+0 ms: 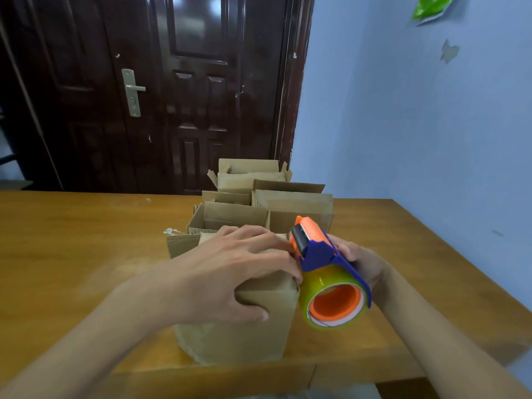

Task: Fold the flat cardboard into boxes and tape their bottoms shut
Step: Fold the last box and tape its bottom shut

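Right hand [359, 262] curled round tape dispenser [322, 254], cutter end touching top edge of box [244, 326]. Left hand [230, 272] just beside cutter, spread over box top, thumb gripping near face, pinning flaps. Box on table [86, 240] at near edge; folded boxes [259, 203] beyond grip. Advice: keep flaps pressed flush, run tape straight along seam. No legible writing.

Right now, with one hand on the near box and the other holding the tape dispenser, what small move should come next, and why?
Probably draw the tape dispenser in the right hand across the box top. Its cutter end already sits at the top's right edge, and the left hand holds the box down.
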